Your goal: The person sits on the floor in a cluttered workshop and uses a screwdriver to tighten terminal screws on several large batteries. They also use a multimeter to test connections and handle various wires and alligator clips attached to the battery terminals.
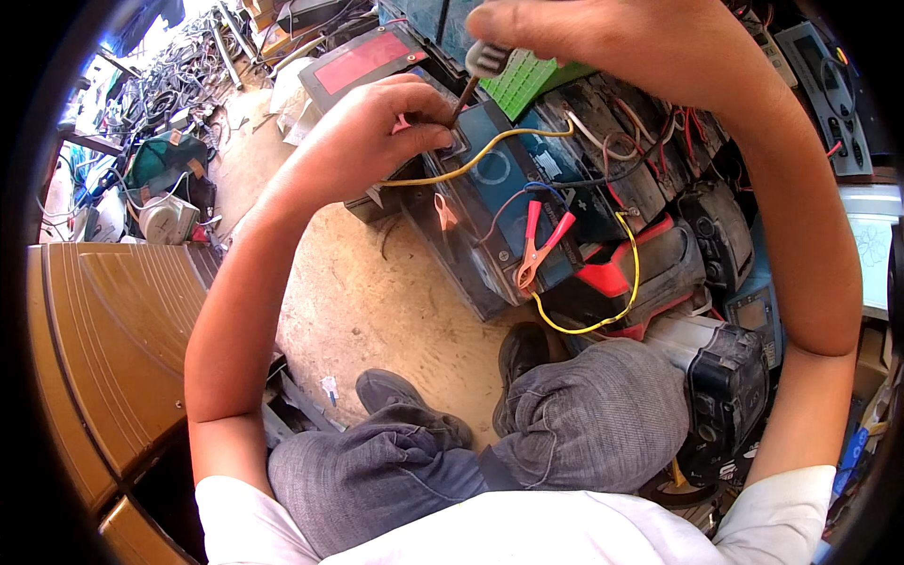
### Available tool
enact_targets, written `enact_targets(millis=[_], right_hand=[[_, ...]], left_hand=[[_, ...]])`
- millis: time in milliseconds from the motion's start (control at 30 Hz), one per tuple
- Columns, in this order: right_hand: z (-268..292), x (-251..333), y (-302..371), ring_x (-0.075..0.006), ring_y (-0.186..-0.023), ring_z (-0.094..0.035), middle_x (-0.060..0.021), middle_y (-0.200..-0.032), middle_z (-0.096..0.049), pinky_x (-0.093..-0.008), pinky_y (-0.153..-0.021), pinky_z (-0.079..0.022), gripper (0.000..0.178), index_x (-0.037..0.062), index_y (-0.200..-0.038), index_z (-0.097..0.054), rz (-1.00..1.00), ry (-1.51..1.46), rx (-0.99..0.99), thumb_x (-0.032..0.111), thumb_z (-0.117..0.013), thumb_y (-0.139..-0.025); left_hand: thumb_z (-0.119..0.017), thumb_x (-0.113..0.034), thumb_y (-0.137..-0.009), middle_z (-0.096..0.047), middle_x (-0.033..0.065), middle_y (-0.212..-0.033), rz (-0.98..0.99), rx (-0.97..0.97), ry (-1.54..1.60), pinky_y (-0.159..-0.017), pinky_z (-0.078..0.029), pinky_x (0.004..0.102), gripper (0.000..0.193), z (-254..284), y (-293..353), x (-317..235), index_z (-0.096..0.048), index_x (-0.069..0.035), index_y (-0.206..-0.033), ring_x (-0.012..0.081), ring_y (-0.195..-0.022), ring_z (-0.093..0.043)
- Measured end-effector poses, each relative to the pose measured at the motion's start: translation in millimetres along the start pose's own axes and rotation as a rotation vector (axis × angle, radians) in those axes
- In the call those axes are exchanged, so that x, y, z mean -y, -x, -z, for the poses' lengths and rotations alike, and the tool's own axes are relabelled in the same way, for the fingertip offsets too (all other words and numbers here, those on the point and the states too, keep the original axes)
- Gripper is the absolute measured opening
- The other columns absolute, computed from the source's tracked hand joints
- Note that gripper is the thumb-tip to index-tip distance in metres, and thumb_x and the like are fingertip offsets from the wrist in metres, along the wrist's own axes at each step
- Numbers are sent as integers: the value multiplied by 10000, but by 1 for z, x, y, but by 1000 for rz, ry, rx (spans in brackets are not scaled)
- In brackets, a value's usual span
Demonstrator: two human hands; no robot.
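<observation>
My right hand (584, 33) grips the grey and dark handle of a screwdriver (487, 59). The thin shaft slants down and left to my left hand (395, 122), whose thumb and fingers are pinched together beside the tip. What they hold, if anything, is hidden. Beneath both hands lies a large dark battery (494, 169) with a blue-green top and a round mark. A yellow wire (490, 146) crosses over it, passing under my left wrist. On the battery's near end rests a clamp with red handles and copper-coloured jaws (539, 250), a second yellow wire running from it.
A black case with a red panel (363, 61) sits beyond my left hand, near a bright green plastic piece (518, 80). More wired batteries (603, 141) and a black-red unit (650, 268) crowd the right. A brown cabinet (122, 339) stands left; tangled cables (169, 85) fill the far left.
</observation>
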State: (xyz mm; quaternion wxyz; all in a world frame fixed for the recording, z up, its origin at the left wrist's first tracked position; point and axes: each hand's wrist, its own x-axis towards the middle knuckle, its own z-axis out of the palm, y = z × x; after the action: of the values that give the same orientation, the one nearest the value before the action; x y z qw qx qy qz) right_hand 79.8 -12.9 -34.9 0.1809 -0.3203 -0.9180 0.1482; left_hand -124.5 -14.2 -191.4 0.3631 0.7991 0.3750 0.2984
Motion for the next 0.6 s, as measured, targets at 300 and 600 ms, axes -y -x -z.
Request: enact_targets(millis=[300, 600], right_hand=[[-7, -4, 3, -66, -679, -550, -21, -781, -605, -201, -604, -463, 247, -12, -977, -602, -153, -382, -164, 147, -731, -839], [-36, 16, -8, -123, -681, -570, -74, -765, -621, -264, -608, -464, 275, -43, -960, -598, -80, -256, -99, 194, -697, -865]], left_hand=[[-732, -65, -836, -663, 14, -976, 242, -22, 461, -868, -496, 259, 228, 39, 29, 3, -677, 6, -1045, 100, -920, -607], [-764, -123, -802, -682, 32, -921, 494, 15, 489, -797, -503, 253, 221, 42, 57, 18, -693, 10, -963, 108, -851, -619]])
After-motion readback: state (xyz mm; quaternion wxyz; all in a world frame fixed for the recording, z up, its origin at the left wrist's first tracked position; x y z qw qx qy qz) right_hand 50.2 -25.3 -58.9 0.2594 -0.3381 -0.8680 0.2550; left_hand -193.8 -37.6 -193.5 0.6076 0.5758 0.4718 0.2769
